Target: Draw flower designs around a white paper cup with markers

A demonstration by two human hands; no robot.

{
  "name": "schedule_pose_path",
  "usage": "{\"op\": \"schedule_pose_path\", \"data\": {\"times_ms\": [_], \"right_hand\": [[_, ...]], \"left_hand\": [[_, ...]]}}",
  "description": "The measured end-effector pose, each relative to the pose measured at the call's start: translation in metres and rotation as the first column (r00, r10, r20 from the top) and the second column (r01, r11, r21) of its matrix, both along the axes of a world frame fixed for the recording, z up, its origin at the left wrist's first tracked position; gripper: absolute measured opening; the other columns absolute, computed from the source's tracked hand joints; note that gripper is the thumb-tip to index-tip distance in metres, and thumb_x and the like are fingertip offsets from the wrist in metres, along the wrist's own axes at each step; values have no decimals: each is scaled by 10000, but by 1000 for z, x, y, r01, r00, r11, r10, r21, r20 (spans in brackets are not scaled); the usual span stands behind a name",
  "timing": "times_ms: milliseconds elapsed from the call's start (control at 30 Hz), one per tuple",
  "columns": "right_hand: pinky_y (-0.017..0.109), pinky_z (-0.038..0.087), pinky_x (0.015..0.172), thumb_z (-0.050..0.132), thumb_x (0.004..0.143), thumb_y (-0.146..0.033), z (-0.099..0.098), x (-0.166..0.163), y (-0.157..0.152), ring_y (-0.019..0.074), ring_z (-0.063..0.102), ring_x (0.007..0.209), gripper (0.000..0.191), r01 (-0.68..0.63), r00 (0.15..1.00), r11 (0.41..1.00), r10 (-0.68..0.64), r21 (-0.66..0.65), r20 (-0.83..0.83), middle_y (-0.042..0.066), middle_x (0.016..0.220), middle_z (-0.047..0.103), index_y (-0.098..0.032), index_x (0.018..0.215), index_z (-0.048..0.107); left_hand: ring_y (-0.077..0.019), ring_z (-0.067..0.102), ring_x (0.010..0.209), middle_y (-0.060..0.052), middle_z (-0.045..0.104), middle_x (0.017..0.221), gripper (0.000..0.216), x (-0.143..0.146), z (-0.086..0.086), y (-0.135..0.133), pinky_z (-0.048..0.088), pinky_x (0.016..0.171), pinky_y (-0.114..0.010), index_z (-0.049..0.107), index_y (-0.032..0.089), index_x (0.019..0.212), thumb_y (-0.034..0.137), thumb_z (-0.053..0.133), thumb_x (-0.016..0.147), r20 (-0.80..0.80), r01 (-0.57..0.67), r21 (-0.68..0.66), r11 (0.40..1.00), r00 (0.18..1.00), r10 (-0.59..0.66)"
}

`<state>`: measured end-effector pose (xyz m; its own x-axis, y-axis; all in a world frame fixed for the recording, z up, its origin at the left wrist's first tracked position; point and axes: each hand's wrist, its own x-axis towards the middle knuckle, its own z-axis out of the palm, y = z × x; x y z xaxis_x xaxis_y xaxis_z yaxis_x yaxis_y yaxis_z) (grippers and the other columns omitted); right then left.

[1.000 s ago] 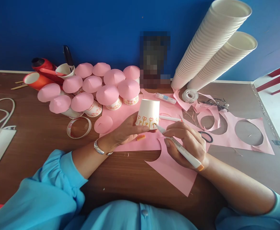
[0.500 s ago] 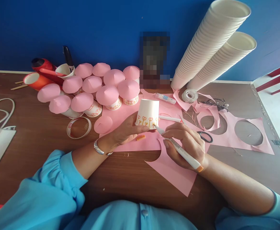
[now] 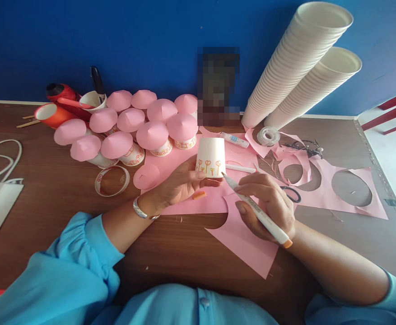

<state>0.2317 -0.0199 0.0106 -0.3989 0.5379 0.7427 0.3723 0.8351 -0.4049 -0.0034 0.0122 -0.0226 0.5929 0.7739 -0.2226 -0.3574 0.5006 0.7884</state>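
My left hand [image 3: 187, 178] grips a white paper cup [image 3: 211, 151], held upside down with its wider rim at the bottom. Small heart-shaped flowers in red and orange run around the cup's lower side. In my right hand [image 3: 268, 203] is a white marker [image 3: 263, 219] with an orange end; its tip is at the cup's lower right edge. An orange marker cap [image 3: 199, 195] lies on pink paper [image 3: 184, 205] below the cup. Behind the cup rests another white marker [image 3: 240, 168]. A small pink paper cone [image 3: 146, 176] lies left of my left hand.
Several cups with pink cone tops [image 3: 152, 134] stand at the back left, near a cut cup ring [image 3: 112, 180]. Two tall cup stacks [image 3: 295, 67] lean at the back right. Tape [image 3: 268, 135], a glue stick [image 3: 235, 140], scissors [image 3: 291, 194] and cut pink paper [image 3: 326, 180] lie to the right.
The cup has turned in my left hand, so the drawn flowers have shifted to the left. The marker tip has moved slightly up and right along the cup's edge.
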Motion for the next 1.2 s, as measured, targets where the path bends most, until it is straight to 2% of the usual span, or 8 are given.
{"op": "schedule_pose_path", "data": {"times_ms": [133, 267, 367, 567, 767, 1033, 1200], "right_hand": [[361, 621, 609, 619, 964, -140, 1, -1, -1, 219, 719, 775, 252, -17, 1000, 1000, 17, -3, 13, 70, 894, 694, -188, 1210, 628], [359, 618, 589, 612, 977, -147, 2, -2, 0, 216, 713, 756, 227, -32, 999, 999, 32, 16, 7, 61, 866, 692, -196, 1198, 626], [357, 620, 599, 610, 986, -148, 1, -2, 1, 210, 708, 758, 187, -34, 999, 999, 34, 20, 13, 64, 866, 694, -194, 1167, 627], [345, 609, 583, 610, 971, -120, 1, -4, 1, 207, 704, 746, 156, -34, 999, 999, 33, 35, 19, 64, 842, 686, -167, 1118, 631], [340, 612, 570, 614, 969, -124, 1, -4, 1, 198, 713, 726, 172, -22, 999, 1000, 21, 14, 24, 42, 838, 687, -205, 1119, 633], [331, 591, 574, 618, 949, -114, 1, -3, 0, 199, 699, 718, 184, -18, 997, 1000, 18, 1, 70, 55, 853, 693, -185, 1119, 631], [318, 575, 575, 613, 955, -108, 1, -3, 1, 191, 681, 713, 152, -24, 997, 1000, 23, 9, 80, 63, 853, 684, -165, 1096, 620]], "left_hand": [[-226, 749, 1001, -93, 773, 1164, 441, -2, 5, -1, 549, 843, -316, 703, 214, 1247, 344, 830, 846, 40, 8, -76, 997, 999, -5], [-175, 699, 928, -36, 751, 1049, 429, 0, 13, -1, 516, 811, -298, 720, 226, 1134, 326, 909, 762, -58, -11, -66, 998, 998, 7], [-161, 649, 901, -13, 714, 1011, 436, 0, 12, -1, 498, 831, -321, 704, 227, 1104, 358, 918, 748, -114, -1, -31, 1000, 993, -2], [-183, 609, 926, -12, 677, 1025, 412, 0, 6, -2, 470, 830, -355, 652, 246, 1126, 365, 877, 802, -178, 11, 38, 999, 984, -4], [-188, 616, 944, -17, 657, 1023, 393, 4, 12, -2, 482, 861, -365, 637, 234, 1093, 358, 874, 806, -159, 18, 69, 997, 987, -7], [-171, 595, 894, 11, 650, 949, 380, 9, 21, -2, 464, 798, -336, 636, 241, 1047, 325, 878, 767, -131, -12, 91, 996, 991, 24], [-175, 624, 887, 0, 672, 971, 362, 8, 21, -3, 463, 767, -326, 633, 245, 1037, 342, 863, 775, -174, 6, 86, 996, 985, 9]]}}
